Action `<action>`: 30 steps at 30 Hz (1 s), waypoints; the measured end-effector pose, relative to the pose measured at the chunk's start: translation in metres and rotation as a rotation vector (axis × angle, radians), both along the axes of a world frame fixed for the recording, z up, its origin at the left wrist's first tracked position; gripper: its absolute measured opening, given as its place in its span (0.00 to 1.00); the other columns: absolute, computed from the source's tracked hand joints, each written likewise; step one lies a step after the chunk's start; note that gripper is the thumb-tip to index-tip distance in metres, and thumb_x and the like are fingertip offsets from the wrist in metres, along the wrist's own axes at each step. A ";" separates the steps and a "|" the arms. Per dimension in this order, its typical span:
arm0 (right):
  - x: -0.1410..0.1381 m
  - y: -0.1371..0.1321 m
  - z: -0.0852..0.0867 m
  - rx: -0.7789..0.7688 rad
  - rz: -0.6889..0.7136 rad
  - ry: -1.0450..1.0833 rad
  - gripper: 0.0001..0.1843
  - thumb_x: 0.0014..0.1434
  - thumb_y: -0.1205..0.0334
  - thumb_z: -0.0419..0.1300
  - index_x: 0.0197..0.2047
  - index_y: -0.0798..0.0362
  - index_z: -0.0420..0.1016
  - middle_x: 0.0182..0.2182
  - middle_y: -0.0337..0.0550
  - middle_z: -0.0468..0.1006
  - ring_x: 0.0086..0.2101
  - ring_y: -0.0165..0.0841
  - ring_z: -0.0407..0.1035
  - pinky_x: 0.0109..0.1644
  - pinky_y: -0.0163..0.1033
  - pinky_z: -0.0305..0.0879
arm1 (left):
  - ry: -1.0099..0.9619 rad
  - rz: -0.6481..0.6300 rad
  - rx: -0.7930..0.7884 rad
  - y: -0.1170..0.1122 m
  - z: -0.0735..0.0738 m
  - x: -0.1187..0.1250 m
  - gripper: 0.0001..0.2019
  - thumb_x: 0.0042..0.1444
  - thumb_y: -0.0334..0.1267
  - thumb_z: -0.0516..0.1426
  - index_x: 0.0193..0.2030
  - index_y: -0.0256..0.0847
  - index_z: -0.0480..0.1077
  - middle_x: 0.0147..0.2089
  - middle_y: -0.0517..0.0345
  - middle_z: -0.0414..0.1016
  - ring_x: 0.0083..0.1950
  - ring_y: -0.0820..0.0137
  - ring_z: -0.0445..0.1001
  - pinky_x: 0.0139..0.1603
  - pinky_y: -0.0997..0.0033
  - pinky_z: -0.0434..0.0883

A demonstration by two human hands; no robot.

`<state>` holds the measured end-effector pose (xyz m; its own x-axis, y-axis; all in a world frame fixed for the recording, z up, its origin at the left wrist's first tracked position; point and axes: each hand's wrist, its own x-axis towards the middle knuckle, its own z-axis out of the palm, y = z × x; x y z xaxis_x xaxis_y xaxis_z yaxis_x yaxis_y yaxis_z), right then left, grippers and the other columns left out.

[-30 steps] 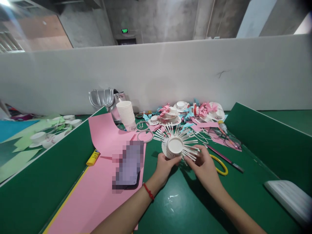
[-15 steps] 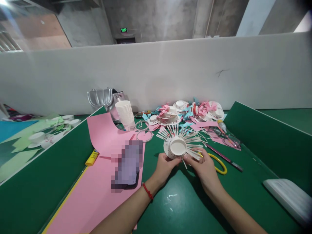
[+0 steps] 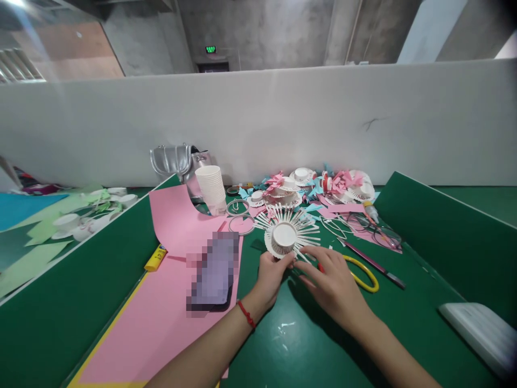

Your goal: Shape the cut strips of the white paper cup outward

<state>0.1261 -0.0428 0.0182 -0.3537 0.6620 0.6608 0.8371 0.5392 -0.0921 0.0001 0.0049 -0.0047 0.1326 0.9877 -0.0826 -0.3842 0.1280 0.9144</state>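
Note:
A white paper cup (image 3: 284,235), its wall cut into many narrow strips that fan out around the round base, is held above the green table. My left hand (image 3: 270,277), with a red cord on its wrist, pinches the cup's lower edge between thumb and fingers. At the cup's lower right, my right hand (image 3: 333,277) has its thumb and fingertips closed around one of the strips. Yellow-handled scissors (image 3: 369,279) lie just beyond the right hand, partly hidden by it.
Pink paper sheets (image 3: 133,323) cover the left side, with a phone (image 3: 216,275) and a yellow glue stick (image 3: 155,257) on them. Stacked paper cups (image 3: 212,188) stand behind. Cut-cup flowers (image 3: 347,183), glasses (image 3: 385,236) and a dark pencil (image 3: 375,264) lie right. Green dividers (image 3: 456,231) flank the table.
The cup has shifted slightly left and turned its base more toward me. My right hand's fingers have moved left, from the strips at the right side to one at the lower right.

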 end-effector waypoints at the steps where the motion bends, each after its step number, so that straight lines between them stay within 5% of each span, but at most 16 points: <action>1: -0.001 0.001 0.000 -0.011 -0.025 -0.026 0.14 0.53 0.73 0.52 0.40 0.49 0.70 0.42 0.47 0.70 0.42 0.38 0.63 0.43 0.44 0.60 | 0.003 0.000 -0.003 0.000 0.000 0.000 0.09 0.37 0.34 0.61 0.27 0.32 0.71 0.24 0.58 0.71 0.25 0.75 0.64 0.28 0.75 0.62; 7: -0.003 0.001 0.000 0.061 -0.037 0.025 0.08 0.55 0.71 0.52 0.30 0.53 0.71 0.36 0.47 0.73 0.38 0.36 0.64 0.40 0.41 0.58 | 0.056 0.011 -0.009 -0.002 0.002 0.001 0.06 0.36 0.32 0.61 0.22 0.31 0.69 0.20 0.61 0.68 0.22 0.77 0.62 0.25 0.77 0.60; 13: -0.004 0.000 -0.005 0.062 -0.079 0.161 0.05 0.54 0.70 0.54 0.29 0.54 0.70 0.35 0.46 0.73 0.37 0.36 0.63 0.39 0.41 0.57 | 0.200 0.022 0.090 -0.006 0.011 0.001 0.06 0.37 0.32 0.60 0.25 0.31 0.70 0.23 0.60 0.70 0.24 0.75 0.64 0.27 0.76 0.62; 27: 0.001 0.011 -0.019 -0.274 -0.187 0.755 0.08 0.49 0.57 0.57 0.25 0.51 0.71 0.41 0.49 0.64 0.46 0.42 0.60 0.41 0.45 0.61 | 0.383 -0.081 0.265 -0.009 0.007 0.002 0.04 0.42 0.32 0.55 0.25 0.32 0.70 0.25 0.56 0.72 0.25 0.73 0.65 0.29 0.76 0.63; 30: 0.002 0.012 -0.018 -0.428 -0.151 0.966 0.10 0.45 0.55 0.60 0.23 0.52 0.72 0.35 0.47 0.69 0.39 0.40 0.65 0.35 0.41 0.63 | 0.349 -0.104 0.265 -0.010 0.007 0.002 0.04 0.41 0.31 0.56 0.25 0.32 0.70 0.24 0.56 0.72 0.25 0.74 0.65 0.28 0.76 0.63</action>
